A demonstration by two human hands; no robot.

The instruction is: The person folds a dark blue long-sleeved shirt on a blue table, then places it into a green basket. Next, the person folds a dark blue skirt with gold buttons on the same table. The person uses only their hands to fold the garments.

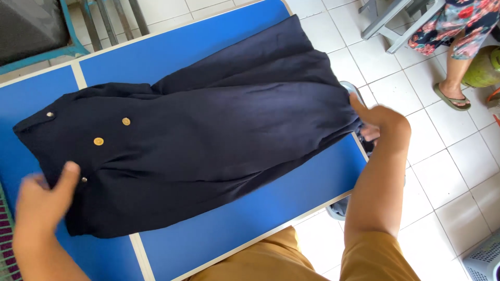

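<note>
Nearest the camera, the person's tan-clad lap [291, 260] sits at six o'clock, just below the near edge of the blue table [250, 218]. From there both forearms reach up and outward to the two ends of a dark navy garment [208, 140] that lies flat on the tabletop.

The left hand [44, 200] is at about eight o'clock. Its thumb lies on top of the cloth and its fingers are tucked under the edge, so it pinches the broad end of the garment, the end with the brass-coloured buttons [98, 141]. The right hand [383, 122] is at about three o'clock, off the right-hand edge of the table, closed on the narrow end of the garment where the cloth spills over the table edge; its thumb points toward the fabric and the curled fingers are partly hidden behind the cloth.

The garment's long axis runs from eight o'clock to two o'clock, crosswise in front of the body and slanting away to the right. Each hand has one end, so the cloth is stretched between them; the left hand is the nearer to the body, the right further out. A fold of the upper layer runs toward one o'clock.

Farther off, a grey plastic basket [482, 260] shows only a corner at four o'clock; what is in it cannot be told. At two o'clock another person's sandalled foot [450, 99] rests on the white tiled floor [442, 171], beside a green round object [482, 67].
</note>
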